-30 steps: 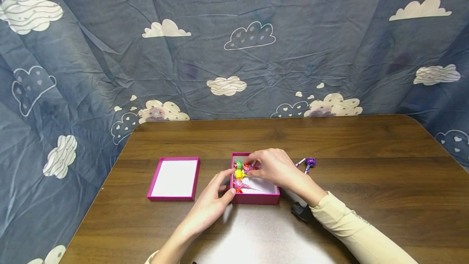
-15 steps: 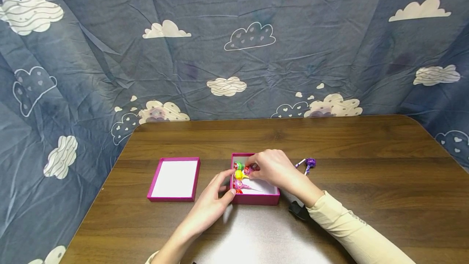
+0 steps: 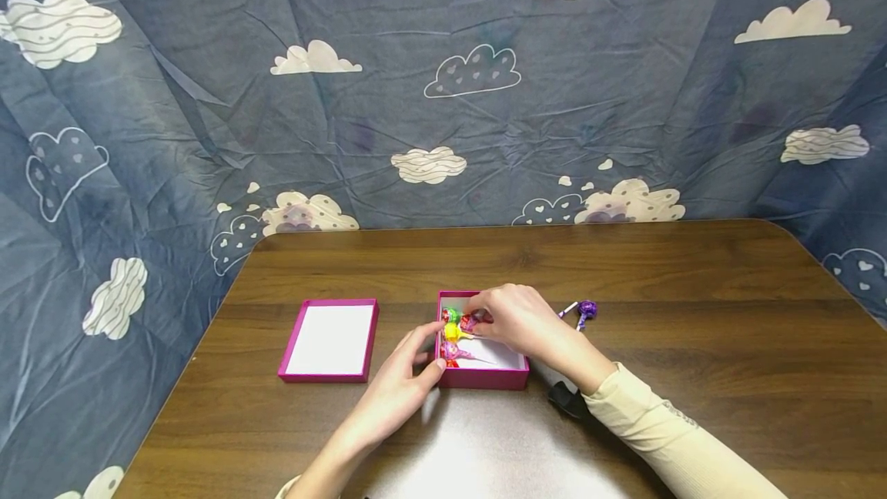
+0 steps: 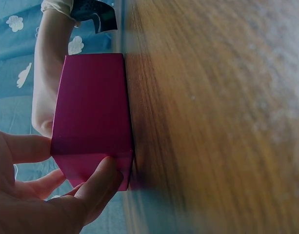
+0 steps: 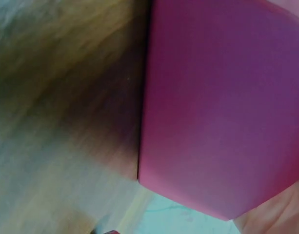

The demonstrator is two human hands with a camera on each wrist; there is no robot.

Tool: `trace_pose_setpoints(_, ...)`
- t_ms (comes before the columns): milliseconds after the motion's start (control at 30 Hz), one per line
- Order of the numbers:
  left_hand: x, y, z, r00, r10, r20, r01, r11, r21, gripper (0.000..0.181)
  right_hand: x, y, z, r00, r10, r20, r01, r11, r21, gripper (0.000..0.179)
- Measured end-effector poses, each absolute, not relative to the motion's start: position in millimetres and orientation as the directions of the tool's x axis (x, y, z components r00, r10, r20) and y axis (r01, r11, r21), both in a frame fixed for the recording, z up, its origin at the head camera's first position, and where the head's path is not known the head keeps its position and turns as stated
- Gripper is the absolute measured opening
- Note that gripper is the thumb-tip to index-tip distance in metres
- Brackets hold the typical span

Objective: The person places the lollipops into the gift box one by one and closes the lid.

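Observation:
A magenta box (image 3: 483, 379) with a white inside stands in the middle of the table. In it, along the left wall, lie a green lollipop (image 3: 451, 315), a yellow lollipop (image 3: 452, 333), a pink lollipop (image 3: 452, 350) and a red wrapper low in the front corner. My left hand (image 3: 398, 383) holds the box at its left side, thumb at the front corner and fingers (image 4: 101, 180) against the outer wall. My right hand (image 3: 523, 322) reaches in from the right and pinches a red-and-pink lollipop (image 3: 467, 323) beside the yellow one. Its stick is hidden under the hand.
A matching lid (image 3: 329, 339) lies inside up at the left. Right of the box, a purple lollipop (image 3: 587, 309) lies on the wooden table (image 3: 693, 314), with another white stick beside it. A black wrist strap (image 3: 567, 400) hangs under the right sleeve. A cloud-print curtain stands behind.
The right hand has shifted the red-and-pink lollipop very slightly within the box. The left hand and the box hold their place.

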State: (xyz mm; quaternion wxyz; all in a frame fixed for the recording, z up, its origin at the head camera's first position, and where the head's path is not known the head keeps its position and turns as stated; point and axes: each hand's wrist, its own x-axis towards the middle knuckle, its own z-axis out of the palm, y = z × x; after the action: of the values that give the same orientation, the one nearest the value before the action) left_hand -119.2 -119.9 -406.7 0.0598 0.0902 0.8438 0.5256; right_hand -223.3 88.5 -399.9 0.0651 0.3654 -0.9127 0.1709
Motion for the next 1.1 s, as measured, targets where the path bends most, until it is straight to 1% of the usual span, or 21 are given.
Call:
trace_pose_setpoints(133,-119.1,-119.7,-406.8,-0.976,0.216,-0.008,0.089,0.433,0.897,0.049,-221.6,91.4,-396.3,-0.719,-0.643,0.263,-0.694,0.647,-0.316,0.02)
trace_pose_setpoints(333,-118.7,-120.0,-406.2,-0.976,0.218,-0.011,0.088,0.442,0.893,0.049,-220.6,99.4,-390.7,-0.692,-0.622,0.367,-0.721,0.566,-0.399,0.021)
trace_pose_setpoints(500,-118.4,-120.0,-406.1,-0.976,0.218,-0.019,0.081,0.442,0.893,0.049,-219.7,108.7,-387.3,-0.717,-0.593,0.367,-0.683,0.489,-0.543,0.024)
trace_pose_setpoints(600,-118.2,-120.0,-406.1,-0.975,0.22,-0.013,0.087,0.437,0.895,0.049,-217.8,116.0,-383.6,-0.736,-0.574,0.359,-0.653,0.462,-0.6,0.024)
trace_pose_setpoints(733,-118.1,-119.9,-405.8,-0.975,0.221,-0.008,0.092,0.438,0.894,0.049,-215.8,127.3,-378.0,-0.748,-0.551,0.37,-0.642,0.457,-0.616,0.023)
trace_pose_setpoints(933,-118.6,-119.7,-405.7,-0.977,0.212,-0.011,0.087,0.444,0.892,0.05,-215.2,145.5,-369.8,-0.749,-0.535,0.39,-0.647,0.467,-0.602,0.023)
trace_pose_setpoints(1100,-118.4,-119.7,-405.5,-0.976,0.216,-0.009,0.089,0.442,0.892,0.049,-214.9,163.4,-368.0,-0.779,-0.497,0.383,-0.617,0.497,-0.61,0.022)
